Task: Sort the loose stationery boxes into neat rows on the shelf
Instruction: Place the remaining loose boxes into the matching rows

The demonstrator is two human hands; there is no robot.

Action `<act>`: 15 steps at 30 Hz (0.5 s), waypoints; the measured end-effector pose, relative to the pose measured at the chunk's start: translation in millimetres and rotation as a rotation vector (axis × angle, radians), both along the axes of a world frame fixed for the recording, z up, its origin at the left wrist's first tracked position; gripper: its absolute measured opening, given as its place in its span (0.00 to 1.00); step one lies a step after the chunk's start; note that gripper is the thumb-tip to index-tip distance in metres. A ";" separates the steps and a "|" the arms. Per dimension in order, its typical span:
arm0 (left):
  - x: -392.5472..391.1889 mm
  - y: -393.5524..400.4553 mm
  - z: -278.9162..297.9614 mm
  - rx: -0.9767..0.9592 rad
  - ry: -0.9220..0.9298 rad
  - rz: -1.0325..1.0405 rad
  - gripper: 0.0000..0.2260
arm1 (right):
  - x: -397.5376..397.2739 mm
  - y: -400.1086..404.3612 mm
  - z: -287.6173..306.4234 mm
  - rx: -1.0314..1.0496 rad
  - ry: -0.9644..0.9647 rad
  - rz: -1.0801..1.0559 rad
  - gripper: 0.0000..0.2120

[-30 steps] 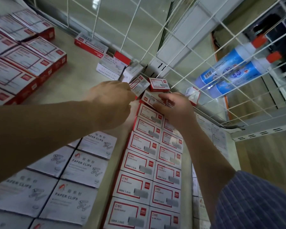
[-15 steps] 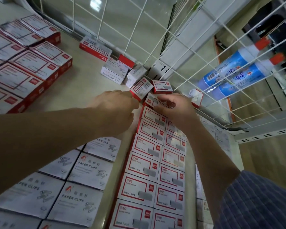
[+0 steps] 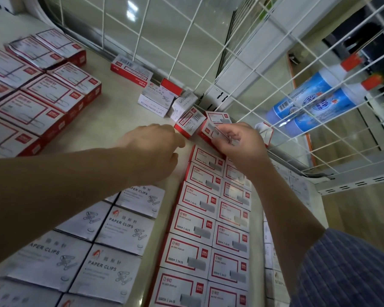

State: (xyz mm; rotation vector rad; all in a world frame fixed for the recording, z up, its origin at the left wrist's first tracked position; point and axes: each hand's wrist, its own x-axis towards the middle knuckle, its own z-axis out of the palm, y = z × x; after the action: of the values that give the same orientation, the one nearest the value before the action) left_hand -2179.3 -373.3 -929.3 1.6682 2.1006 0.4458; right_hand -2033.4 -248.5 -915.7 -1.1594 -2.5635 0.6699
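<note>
Two neat rows of red-and-white staple boxes (image 3: 200, 218) run up the shelf toward the back corner. At the far end of these rows, my right hand (image 3: 239, 147) grips a small staple box (image 3: 210, 132) with curled fingers. My left hand (image 3: 155, 149) hovers just left of it, fingers loosely curled with nothing seen in them. Its fingertips are beside a tilted staple box (image 3: 189, 120). More loose boxes lie behind: another staple box (image 3: 217, 117), a white round-paper-clips box (image 3: 155, 103), a small white box (image 3: 183, 103) and a flat red box (image 3: 131, 70).
White paper-clip boxes (image 3: 111, 229) sit in rows at the lower left, and larger red boxes (image 3: 42, 103) at the far left. A white wire grid (image 3: 208, 63) walls the back and right. Two blue glue bottles (image 3: 315, 100) lie behind it. One small box (image 3: 264, 131) leans against the wire.
My left hand has drawn back slightly from the tilted box. My right hand has shifted the small staple box a little at the far end of the rows. The view has tilted slightly.
</note>
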 end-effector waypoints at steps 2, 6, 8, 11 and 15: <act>-0.2 -1.4 2.2 0.000 0.012 0.000 0.17 | 0.9 -4.4 5.3 0.003 0.011 0.011 0.08; -1.7 -6.2 7.0 0.008 0.009 0.016 0.17 | 2.7 -17.4 11.1 0.054 -0.022 0.045 0.08; -2.3 -9.7 9.9 0.014 -0.005 0.024 0.17 | 4.1 -26.5 10.7 0.089 -0.063 0.065 0.08; -2.8 -15.4 14.3 0.015 -0.012 0.029 0.16 | 7.8 -41.5 9.8 0.195 -0.114 0.087 0.11; -3.5 -23.2 19.9 -0.030 -0.057 0.031 0.14 | 13.2 -61.6 8.9 0.263 -0.124 0.131 0.18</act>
State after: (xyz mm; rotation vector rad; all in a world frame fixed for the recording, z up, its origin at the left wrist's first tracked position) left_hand -2182.8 -396.5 -909.5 1.5895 2.0848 0.4634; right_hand -2020.1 -310.0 -906.9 -0.9818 -2.7465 0.2803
